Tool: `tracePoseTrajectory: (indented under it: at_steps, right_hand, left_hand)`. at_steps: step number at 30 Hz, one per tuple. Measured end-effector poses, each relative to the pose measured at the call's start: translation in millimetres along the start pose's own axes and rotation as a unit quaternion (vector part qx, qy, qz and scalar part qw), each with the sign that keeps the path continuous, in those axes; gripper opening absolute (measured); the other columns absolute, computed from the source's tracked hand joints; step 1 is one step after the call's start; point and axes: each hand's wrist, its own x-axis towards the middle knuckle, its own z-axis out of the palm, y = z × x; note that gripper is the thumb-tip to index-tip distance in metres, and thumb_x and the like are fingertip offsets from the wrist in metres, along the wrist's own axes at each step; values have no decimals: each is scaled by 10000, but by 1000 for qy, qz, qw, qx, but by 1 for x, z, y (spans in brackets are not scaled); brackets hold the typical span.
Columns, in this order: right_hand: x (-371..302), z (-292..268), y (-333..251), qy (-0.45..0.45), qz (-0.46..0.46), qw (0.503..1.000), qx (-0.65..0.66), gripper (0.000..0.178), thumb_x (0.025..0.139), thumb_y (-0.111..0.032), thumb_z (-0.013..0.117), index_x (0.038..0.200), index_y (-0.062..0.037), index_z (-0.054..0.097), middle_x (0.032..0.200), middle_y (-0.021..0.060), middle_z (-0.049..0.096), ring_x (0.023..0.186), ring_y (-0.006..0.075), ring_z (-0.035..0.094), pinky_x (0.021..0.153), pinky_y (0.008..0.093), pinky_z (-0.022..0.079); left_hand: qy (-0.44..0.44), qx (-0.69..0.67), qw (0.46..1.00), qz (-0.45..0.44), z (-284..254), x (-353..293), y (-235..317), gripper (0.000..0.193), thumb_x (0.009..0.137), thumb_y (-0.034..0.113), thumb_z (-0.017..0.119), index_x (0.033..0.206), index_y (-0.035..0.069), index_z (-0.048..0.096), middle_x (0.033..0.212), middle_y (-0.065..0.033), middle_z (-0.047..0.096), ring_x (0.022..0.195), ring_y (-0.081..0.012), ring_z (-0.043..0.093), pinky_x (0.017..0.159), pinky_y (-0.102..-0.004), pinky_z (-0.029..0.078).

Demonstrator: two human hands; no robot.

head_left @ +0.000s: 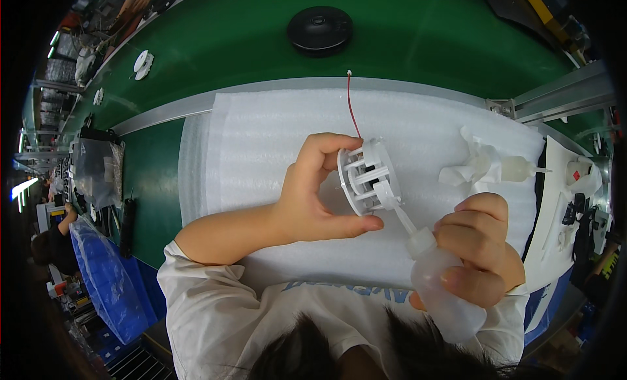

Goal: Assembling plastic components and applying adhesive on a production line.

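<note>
Holding a white plastic ribbed housing (366, 177) pinched between thumb and fingers, the left hand (313, 197) keeps it tilted above the white foam sheet (261, 138). The right hand (480, 249) is wrapped tight around a translucent squeeze bottle (441, 288), nozzle tip touching the housing's lower edge just right of the left thumb. A red wire (353, 106) runs up from the housing, away from the grip. Judged: dispensing is under way at 1 spot; how many spots are done cannot be told. 1 further bottle (503, 168) lies beyond the right hand; a black disc (320, 29) sits well beyond on the green belt (424, 40).
</note>
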Motion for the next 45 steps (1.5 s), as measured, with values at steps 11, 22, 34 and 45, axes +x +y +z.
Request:
tracePoseTrajectory:
  at_steps: [11,22,34,45]
  right_hand:
    - [5,22,3,-5,-10,1000,8,368,631,-178,641,950,-153,459,682,24,522,495,129,447,522,266,352]
    - [6,30,5,-8,-8,1000,15,370,621,-193,665,934,-148,474,679,24,517,493,129,445,527,271,357]
    - [8,43,12,-30,409,776,478,506,753,-495,591,1018,-92,440,740,74,517,565,159,460,572,302,350]
    - [-4,76,36,88,640,371,667,564,828,-646,291,941,-129,488,645,32,464,542,149,402,629,288,327]
  left_hand:
    - [31,-253,955,-149,-21,-1,10,657,719,274,734,1172,45,317,1061,-69,487,980,-136,486,799,-293,422]
    - [-12,-228,959,-166,-40,1,-2,549,795,444,596,1098,48,367,1005,-109,537,828,-158,578,660,-294,502]
    - [65,-183,973,-121,-58,10,9,551,805,418,594,1133,40,365,1044,-120,539,854,-157,568,642,-293,495]
    - [184,650,736,-57,-163,109,25,639,672,502,670,1075,35,503,797,-111,630,696,-192,614,607,-301,484]
